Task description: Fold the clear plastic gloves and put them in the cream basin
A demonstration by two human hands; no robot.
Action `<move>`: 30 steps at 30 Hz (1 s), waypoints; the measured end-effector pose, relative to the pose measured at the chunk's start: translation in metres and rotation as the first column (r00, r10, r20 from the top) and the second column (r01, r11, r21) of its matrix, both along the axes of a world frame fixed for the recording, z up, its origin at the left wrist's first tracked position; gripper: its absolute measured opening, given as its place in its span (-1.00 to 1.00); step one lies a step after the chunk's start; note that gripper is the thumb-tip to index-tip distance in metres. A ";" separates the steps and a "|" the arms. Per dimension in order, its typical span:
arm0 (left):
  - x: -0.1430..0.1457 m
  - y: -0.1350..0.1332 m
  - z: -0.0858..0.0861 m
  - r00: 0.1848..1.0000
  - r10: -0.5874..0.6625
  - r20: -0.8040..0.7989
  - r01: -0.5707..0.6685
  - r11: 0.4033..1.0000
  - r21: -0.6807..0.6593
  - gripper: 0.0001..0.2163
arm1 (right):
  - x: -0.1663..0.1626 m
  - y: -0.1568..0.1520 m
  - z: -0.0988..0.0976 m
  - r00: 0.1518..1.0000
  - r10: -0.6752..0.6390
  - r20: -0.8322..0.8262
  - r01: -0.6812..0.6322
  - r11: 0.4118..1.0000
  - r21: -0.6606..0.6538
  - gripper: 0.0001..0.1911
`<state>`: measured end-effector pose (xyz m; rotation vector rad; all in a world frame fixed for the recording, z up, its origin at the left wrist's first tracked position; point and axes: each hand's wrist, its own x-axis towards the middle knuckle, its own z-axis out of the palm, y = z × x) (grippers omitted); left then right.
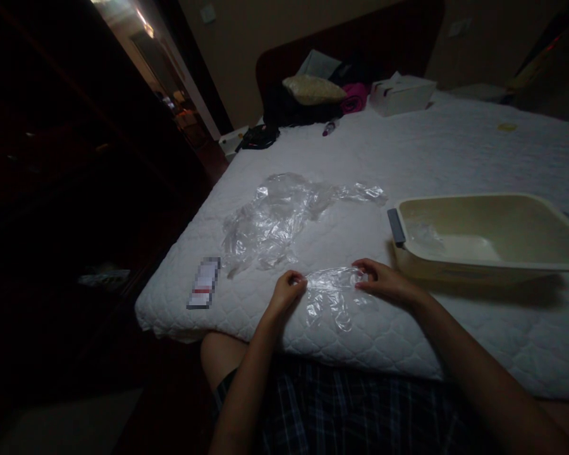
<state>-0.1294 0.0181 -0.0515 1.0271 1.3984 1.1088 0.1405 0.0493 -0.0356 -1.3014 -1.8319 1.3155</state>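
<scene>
A clear disposable plastic glove [334,294] is stretched between my hands over the near edge of the bed, its finger parts hanging toward me. My left hand [286,293] pinches its left end between thumb and fingers. At the opposite end, my right hand [384,282] grips the glove with thumb and fingertips. Beyond them, a loose heap of crumpled clear plastic gloves [275,215] spreads over the quilted white bedcover. To the right of my right hand stands a cream plastic tub [483,268] with a grey handle; some clear plastic lies inside at its left end.
A phone-like object [203,283], blurred by pixels, lies near the bed's left corner. Toward the headboard [351,38] are a yellowish pillow [315,90], a rolled pink cloth [354,98], a white box [402,95] and a black bag [260,136]. A small yellow item [507,127] lies far right.
</scene>
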 end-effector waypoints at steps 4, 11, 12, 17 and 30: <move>0.000 -0.002 0.003 0.999 -0.002 0.042 0.003 0.999 -0.033 -0.73 | -0.003 0.004 -0.008 0.999 -0.038 0.015 0.037 0.996 0.076 -0.55; -0.002 -0.005 0.006 0.989 -0.051 0.136 0.064 0.994 -0.088 -0.51 | -0.005 0.010 -0.013 0.997 -0.071 -0.009 0.072 0.997 0.035 -0.58; -0.002 -0.005 0.006 0.988 -0.058 0.145 0.071 0.994 -0.084 -0.50 | -0.005 0.011 -0.012 0.998 -0.059 -0.010 0.059 0.998 0.028 -0.61; -0.003 -0.006 0.005 0.983 -0.088 0.160 0.104 0.990 -0.092 -0.48 | -0.005 0.010 -0.008 0.999 0.014 0.047 -0.016 0.999 0.033 -0.73; 0.002 -0.007 -0.003 0.998 -0.062 -0.018 0.062 0.998 0.005 -0.55 | 0.010 0.007 -0.010 0.993 0.037 -0.115 -0.062 0.972 -0.225 -0.48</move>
